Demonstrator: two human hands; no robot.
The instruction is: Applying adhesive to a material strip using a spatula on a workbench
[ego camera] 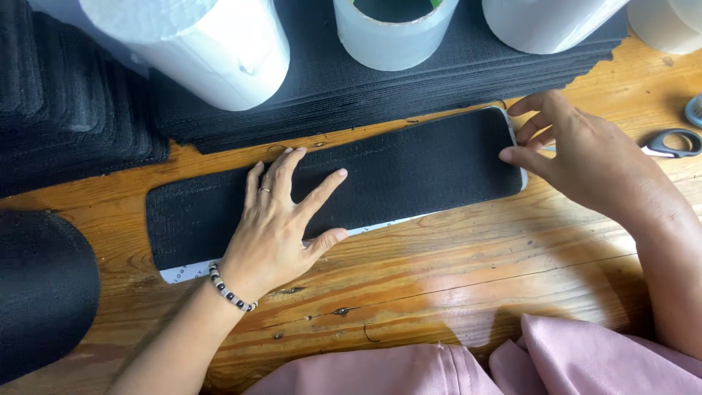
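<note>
Nearest the camera I note pink cloth (439, 369) in the lap, then bare wooden table (453, 271).

On the table lies a long black mesh strip (395, 175), laid flat over a pale backing sheet (183, 272) whose edge shows along the strip's near side and right end. The strip runs left to right, slightly tilted up toward the right.

Left hand (274, 227): palm down on the left-middle of the strip, fingers spread wide and flat, thumb splayed to the right. I judge it presses the strip down so that it cannot slide on the backing. Beaded bracelet (230, 289) at the wrist.

Right hand (578, 157): at the strip's right end, fingers loosely curled and a little apart, thumb tip touching the end edge; the fingertips sit at the rounded corner. I judge it is aligning that end with the backing. It grips nothing.

Beyond the right hand, scissors (669, 143) lie on the table, apart from it.

Farthest: stacks of black mesh sheets (329, 95), with white rolls (212, 44) and a clear tape roll (395, 33) standing on them.
</note>
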